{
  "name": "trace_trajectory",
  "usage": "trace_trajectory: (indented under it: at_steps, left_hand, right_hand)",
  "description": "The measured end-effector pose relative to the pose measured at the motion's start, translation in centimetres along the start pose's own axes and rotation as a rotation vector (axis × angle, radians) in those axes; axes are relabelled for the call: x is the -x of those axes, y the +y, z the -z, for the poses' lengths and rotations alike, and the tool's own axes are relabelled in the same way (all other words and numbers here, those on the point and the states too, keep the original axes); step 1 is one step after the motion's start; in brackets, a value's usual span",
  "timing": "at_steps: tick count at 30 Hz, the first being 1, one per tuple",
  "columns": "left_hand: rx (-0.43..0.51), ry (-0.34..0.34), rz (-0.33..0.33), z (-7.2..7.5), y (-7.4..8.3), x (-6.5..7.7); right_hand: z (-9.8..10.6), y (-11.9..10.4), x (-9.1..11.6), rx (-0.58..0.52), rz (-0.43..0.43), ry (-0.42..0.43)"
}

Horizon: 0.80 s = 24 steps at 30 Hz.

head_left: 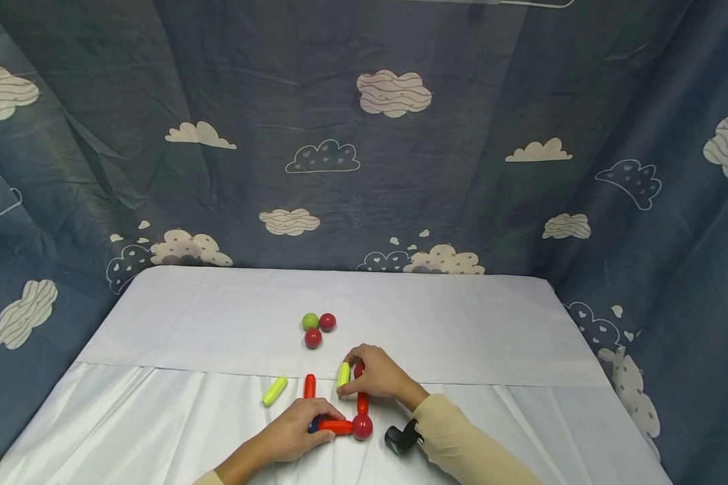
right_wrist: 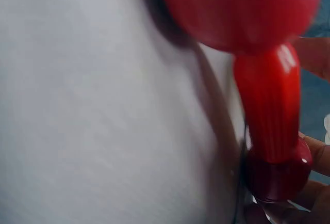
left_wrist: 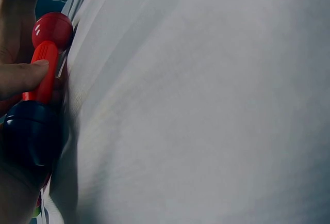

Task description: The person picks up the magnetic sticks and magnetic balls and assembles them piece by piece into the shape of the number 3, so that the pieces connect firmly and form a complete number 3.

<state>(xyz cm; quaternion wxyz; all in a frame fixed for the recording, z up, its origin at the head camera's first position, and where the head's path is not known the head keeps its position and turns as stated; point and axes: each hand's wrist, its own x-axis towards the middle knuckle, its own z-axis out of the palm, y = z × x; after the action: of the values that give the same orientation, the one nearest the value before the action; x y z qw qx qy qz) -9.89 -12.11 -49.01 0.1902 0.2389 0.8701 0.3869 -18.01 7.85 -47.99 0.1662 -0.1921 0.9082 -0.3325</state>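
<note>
Left grip [head_left: 297,430]: thumb and fingers clamped on the cross rod [head_left: 336,427], red. At its left end, tucked in my palm, the blue ball [left_wrist: 32,133]; at its right end, just beyond my fingertips, the corner ball [head_left: 362,427], red. The left rod [head_left: 309,386], also red, points away from this grip; my fingers hide its near end.

Right grip [head_left: 376,375]: thumb and forefinger clamped on the held rod [head_left: 343,375], yellow. Just right of that, under my fingers, the far ball [right_wrist: 278,177], red. The right rod [head_left: 362,403] runs between far ball and corner ball, toward me from this grip. Cannot tell whether held rod and far ball touch.

Loose on the white surface [head_left: 491,337]: a spare rod [head_left: 274,391], yellow, beyond the left grip; a green ball [head_left: 311,321] and two red balls [head_left: 313,338], clustered beyond and left of the right grip.
</note>
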Motion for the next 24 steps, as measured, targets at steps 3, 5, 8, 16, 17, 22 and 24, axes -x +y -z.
trace_trajectory:
  at_steps: [3,5,8,16,17,22,24]
  left_hand:
    - [0.001,0.000,-0.004,0.0,-0.1,0.0]
    - [-0.002,0.003,-0.009,0.0,-0.1,0.0]
    - [-0.007,0.006,-0.008,0.0,-0.1,0.0]
    - [-0.006,-0.001,-0.004,0.0,-0.1,-0.1]
    - [-0.006,-0.001,0.000,0.0,-0.1,0.0]
    - [-0.013,0.000,0.021,-0.1,-0.2,0.0]
    - [-0.015,0.000,0.025,-0.1,-0.2,0.0]
  right_hand:
    - [0.2,0.2,-0.3,-0.060,-0.008,0.030]
    - [0.3,0.5,-0.6,-0.113,-0.021,0.064]
    - [0.5,1.0,-1.0,-0.229,-0.052,0.112]
    - [1.1,2.3,-2.0,-0.584,-0.088,0.211]
    - [1.2,2.5,-2.1,-0.643,-0.089,0.204]
    - [1.8,2.9,-2.6,-0.987,-0.138,0.135]
    - [2.1,3.0,-2.7,-1.078,-0.158,0.124]
